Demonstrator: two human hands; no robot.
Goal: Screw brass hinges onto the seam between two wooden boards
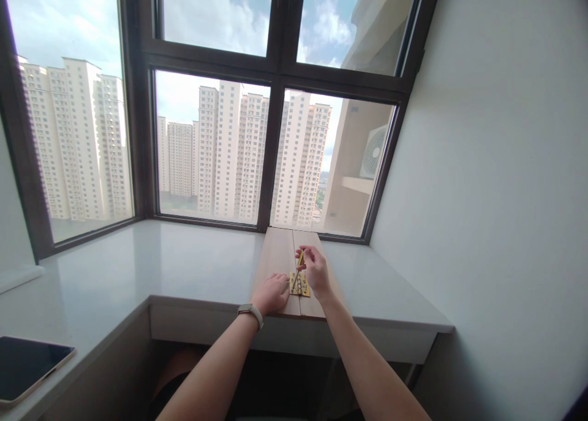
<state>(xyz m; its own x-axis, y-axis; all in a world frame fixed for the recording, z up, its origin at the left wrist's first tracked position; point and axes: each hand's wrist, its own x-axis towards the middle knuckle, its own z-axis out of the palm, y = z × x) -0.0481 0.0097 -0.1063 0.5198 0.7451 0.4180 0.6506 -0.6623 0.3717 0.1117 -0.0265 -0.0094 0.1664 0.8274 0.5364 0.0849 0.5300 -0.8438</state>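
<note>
My right hand (316, 275) is closed around the yellow-and-black handle of a screwdriver (301, 259). The shaft slants down to the left onto a brass-coloured hinge (304, 286). That hinge lies opened flat across the seam between two light wooden boards (277, 253). Flat on the left board rests my left hand (272, 292), its fingertips beside the hinge's left edge; whether they touch it I cannot tell. Screws in the hinge are too small to make out clearly.
The boards lie on a white windowsill counter (202, 258), reaching from its front edge to the window frame (264, 151). A tablet-like device (32, 367) with a dark screen lies at the lower left. A white wall (496, 163) bounds the right side.
</note>
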